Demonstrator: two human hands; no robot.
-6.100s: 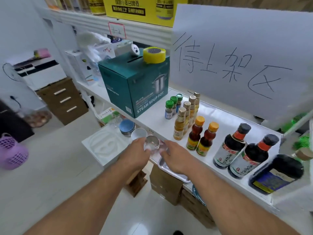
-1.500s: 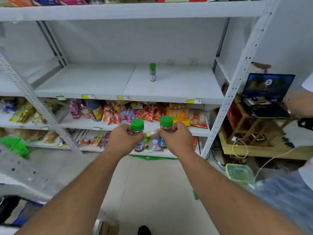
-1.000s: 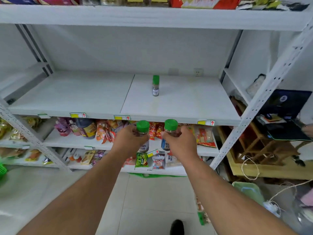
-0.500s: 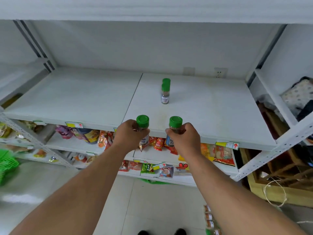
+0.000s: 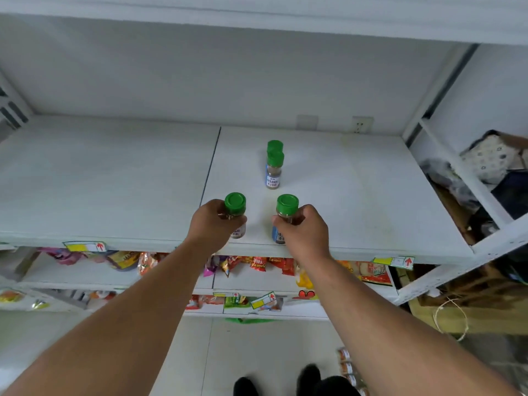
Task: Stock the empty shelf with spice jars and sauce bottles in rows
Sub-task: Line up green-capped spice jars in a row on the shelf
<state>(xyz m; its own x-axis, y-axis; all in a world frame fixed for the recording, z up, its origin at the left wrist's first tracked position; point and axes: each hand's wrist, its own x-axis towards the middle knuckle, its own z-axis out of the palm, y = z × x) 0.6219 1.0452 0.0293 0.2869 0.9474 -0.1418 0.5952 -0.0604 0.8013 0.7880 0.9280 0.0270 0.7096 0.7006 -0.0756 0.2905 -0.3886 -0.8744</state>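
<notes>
Each hand (image 5: 213,222) (image 5: 304,228) grips a green-capped jar above the shelf (image 5: 114,178), perhaps touching it.

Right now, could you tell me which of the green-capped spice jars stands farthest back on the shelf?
The rear jar, mostly hidden behind the front standing jar; only its cap shows. The other two are held.

The one camera sits on my head, looking forward and steeply down along both my forearms onto the white shelf (image 5: 114,178) close in front of me. Its wide angle takes in the board overhead, the snack shelves (image 5: 257,278) beneath, and the floor by my shoes (image 5: 308,378).
</notes>
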